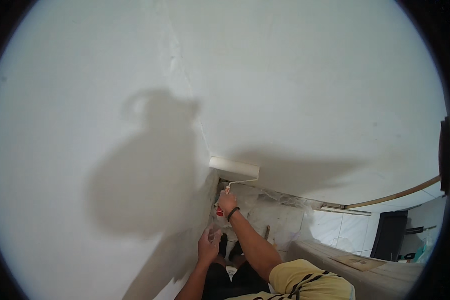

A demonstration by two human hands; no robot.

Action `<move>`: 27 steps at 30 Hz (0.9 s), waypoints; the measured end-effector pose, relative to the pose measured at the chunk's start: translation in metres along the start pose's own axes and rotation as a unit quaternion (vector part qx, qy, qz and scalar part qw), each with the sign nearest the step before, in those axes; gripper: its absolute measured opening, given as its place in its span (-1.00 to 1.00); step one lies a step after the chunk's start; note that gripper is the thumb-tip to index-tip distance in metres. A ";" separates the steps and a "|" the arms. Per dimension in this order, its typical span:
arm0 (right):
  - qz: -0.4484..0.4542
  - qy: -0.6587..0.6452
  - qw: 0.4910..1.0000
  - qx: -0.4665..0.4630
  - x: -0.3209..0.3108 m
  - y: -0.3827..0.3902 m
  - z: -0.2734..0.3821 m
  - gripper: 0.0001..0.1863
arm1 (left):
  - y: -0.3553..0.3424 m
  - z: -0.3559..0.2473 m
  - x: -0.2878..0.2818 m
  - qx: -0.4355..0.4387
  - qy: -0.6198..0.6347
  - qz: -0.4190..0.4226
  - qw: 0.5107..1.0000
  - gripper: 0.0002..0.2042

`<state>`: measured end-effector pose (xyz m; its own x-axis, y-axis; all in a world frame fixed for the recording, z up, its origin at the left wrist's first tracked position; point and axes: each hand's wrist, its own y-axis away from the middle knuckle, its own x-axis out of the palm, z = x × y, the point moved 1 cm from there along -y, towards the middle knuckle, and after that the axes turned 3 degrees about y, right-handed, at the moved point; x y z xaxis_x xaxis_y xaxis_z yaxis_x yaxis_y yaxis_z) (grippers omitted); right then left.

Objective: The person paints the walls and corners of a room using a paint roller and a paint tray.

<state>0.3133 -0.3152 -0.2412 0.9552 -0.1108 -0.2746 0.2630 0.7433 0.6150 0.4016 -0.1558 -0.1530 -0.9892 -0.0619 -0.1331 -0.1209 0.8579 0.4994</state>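
One long, off-white cylindrical paint roller (234,167) on a bent wire frame (244,181) sits low at the corner of smooth, matte white walls (310,100), its handle (228,190) mostly hidden inside our closed right grip (228,201). Our left grip (210,241) hangs open and loosely curled. Wrinkled translucent plastic sheeting (252,197) lies below, and we cannot tell whether the roller touches the walls.
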 end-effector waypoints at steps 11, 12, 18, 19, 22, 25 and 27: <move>0.087 -0.121 0.987 -0.067 -0.058 0.159 0.133 -0.76 | 0.048 -0.071 -0.021 0.136 0.140 0.041 0.980 -0.56; 0.076 -0.150 0.984 -0.050 -0.063 0.175 0.144 -0.76 | 0.050 -0.074 -0.023 0.137 0.138 0.041 0.980 -0.56; 0.087 -0.161 0.978 -0.104 -0.086 0.259 0.207 -0.74 | 0.053 -0.091 -0.035 0.208 0.114 0.049 0.970 -0.51; 0.084 -0.159 0.978 -0.102 -0.089 0.263 0.210 -0.74 | 0.051 -0.095 -0.034 0.209 0.120 0.063 0.968 -0.51; 0.076 -0.140 0.976 -0.151 -0.090 0.270 0.219 -0.75 | 0.048 -0.096 -0.033 0.189 0.126 0.084 0.970 -0.52; 0.079 -0.191 0.972 -0.115 -0.087 0.264 0.222 -0.70 | 0.050 -0.093 -0.034 0.155 0.107 0.096 0.977 -0.52; 0.095 -0.170 0.977 -0.083 -0.085 0.250 0.222 -0.76 | 0.051 -0.098 -0.036 0.144 0.090 0.094 0.981 -0.51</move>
<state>0.3281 -0.2668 0.0999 0.9822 -0.1518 0.1111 0.0777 0.8653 0.4953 0.4226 -0.1596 -0.0387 -0.9935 0.0449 0.1044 0.0685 0.9696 0.2349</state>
